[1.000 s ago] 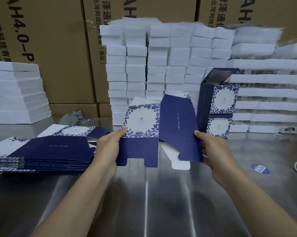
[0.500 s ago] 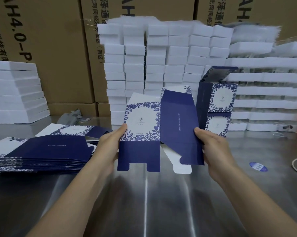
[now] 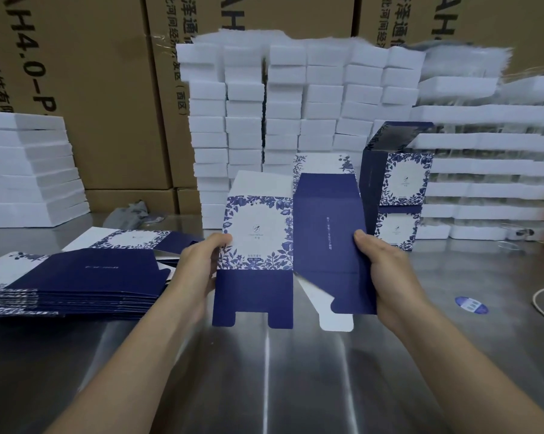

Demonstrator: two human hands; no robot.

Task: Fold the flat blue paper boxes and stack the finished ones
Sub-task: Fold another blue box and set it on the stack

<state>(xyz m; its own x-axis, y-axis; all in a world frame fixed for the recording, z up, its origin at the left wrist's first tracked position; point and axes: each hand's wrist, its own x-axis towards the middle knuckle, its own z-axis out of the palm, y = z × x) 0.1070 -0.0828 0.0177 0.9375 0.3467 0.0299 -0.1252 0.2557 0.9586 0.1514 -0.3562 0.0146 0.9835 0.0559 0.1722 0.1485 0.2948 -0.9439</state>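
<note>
Work looks far from done: two finished boxes (image 3: pixel 402 183) stand stacked, and a thick flat pile (image 3: pixel 86 277) waits on the counter (image 3: pixel 264 377). Our left hand (image 3: pixel 198 270) and right hand (image 3: pixel 386 270) each grip a side of one half-open box (image 3: pixel 258 233) above it.

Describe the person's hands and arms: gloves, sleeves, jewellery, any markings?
Left hand and right hand are bare: no gloves, and no rings, watch or wristband visible. Left forearm and right forearm are uncovered down to the frame's lower edge; no sleeve shows. No markings or tape visible.
</note>
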